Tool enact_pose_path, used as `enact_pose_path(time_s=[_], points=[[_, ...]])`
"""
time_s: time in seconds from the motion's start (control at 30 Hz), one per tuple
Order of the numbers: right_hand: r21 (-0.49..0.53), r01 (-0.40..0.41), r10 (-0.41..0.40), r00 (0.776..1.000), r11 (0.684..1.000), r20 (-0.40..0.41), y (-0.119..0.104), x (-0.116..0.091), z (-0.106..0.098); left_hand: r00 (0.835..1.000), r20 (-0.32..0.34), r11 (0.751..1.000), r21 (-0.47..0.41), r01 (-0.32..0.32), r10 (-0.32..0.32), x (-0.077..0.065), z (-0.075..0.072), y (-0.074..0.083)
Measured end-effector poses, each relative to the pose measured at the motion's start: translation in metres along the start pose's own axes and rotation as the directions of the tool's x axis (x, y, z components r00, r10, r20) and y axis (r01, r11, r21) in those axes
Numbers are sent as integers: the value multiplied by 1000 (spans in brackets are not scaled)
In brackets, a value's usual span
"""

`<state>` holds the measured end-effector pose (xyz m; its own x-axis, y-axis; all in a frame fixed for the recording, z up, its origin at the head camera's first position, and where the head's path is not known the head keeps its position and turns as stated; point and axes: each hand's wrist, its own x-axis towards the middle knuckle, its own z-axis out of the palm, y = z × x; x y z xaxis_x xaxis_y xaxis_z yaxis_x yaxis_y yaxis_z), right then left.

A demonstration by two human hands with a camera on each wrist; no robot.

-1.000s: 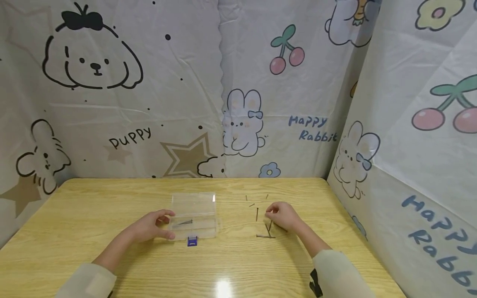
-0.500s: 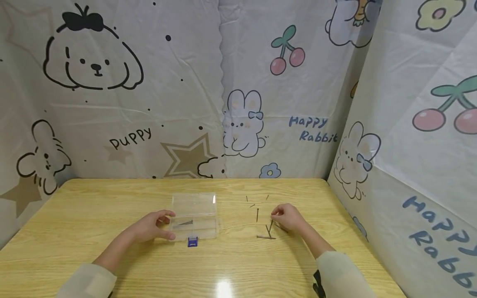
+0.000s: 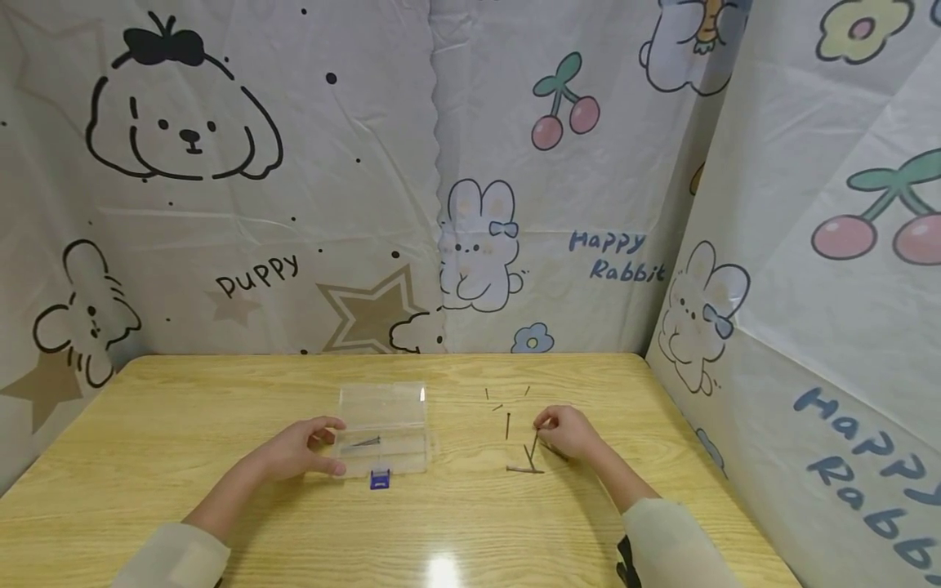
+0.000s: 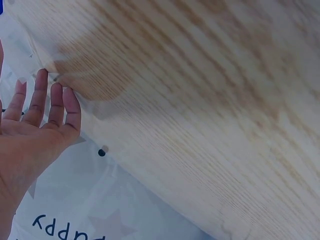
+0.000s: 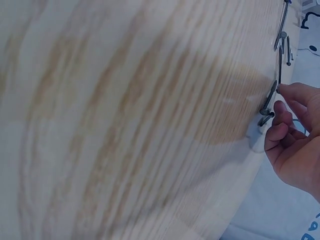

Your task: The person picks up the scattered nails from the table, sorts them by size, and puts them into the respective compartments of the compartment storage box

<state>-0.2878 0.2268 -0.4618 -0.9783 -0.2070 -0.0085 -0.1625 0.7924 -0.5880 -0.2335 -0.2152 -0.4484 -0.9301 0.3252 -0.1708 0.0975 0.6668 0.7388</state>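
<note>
A clear plastic box (image 3: pixel 382 457) with a purple latch (image 3: pixel 380 479) lies with its lid (image 3: pixel 382 404) raised at the back. Dark nails (image 3: pixel 365 442) rest in its rear compartment. My left hand (image 3: pixel 305 447) touches the box's left end, thumb near the front corner and relaxed fingers along the side. To the right, my right hand (image 3: pixel 569 430) pinches the far end of a long nail (image 3: pixel 535 443) between thumb and forefinger. Its near end meets a small group of nails, with one nail (image 3: pixel 525 469) lying crosswise and another (image 3: pixel 555 451) under the hand.
A single long nail (image 3: pixel 507 425) lies left of the right hand. Farther back are small nails, one (image 3: pixel 487 394) to the left and one (image 3: pixel 527 389) to the right. Printed cloth (image 3: pixel 353 163) hangs behind the wooden table (image 3: pixel 220 392) and along its right side.
My right hand has moved slightly right, to the end of a long nail, and then stayed there. The left hand and the box have kept their place.
</note>
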Motion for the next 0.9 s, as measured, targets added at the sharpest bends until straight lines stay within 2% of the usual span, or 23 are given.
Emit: enact_pose_path(time_s=[0.07, 0.13, 0.3, 0.37, 0.9], points=[[-7, 41, -41, 999, 999, -1, 1, -2, -1, 1000, 1, 1000, -2, -2, 2, 0, 0, 0], [-24, 39, -39, 999, 999, 3, -1, -3, -2, 1000, 2, 1000, -3, -5, 5, 0, 0, 0], [-94, -17, 17, 1000, 995, 6, -2, -2, -2, 1000, -1, 1000, 2, -2, 2, 1, 1, 1], [-110, -15, 16, 1000, 994, 3, -1, -1, -2, 1000, -3, 1000, 5, 2, -2, 1, 1, 0], [-144, 30, -26, 999, 989, 30, -2, -3, -7, 1000, 0, 1000, -6, -11, 11, -1, 0, 1]])
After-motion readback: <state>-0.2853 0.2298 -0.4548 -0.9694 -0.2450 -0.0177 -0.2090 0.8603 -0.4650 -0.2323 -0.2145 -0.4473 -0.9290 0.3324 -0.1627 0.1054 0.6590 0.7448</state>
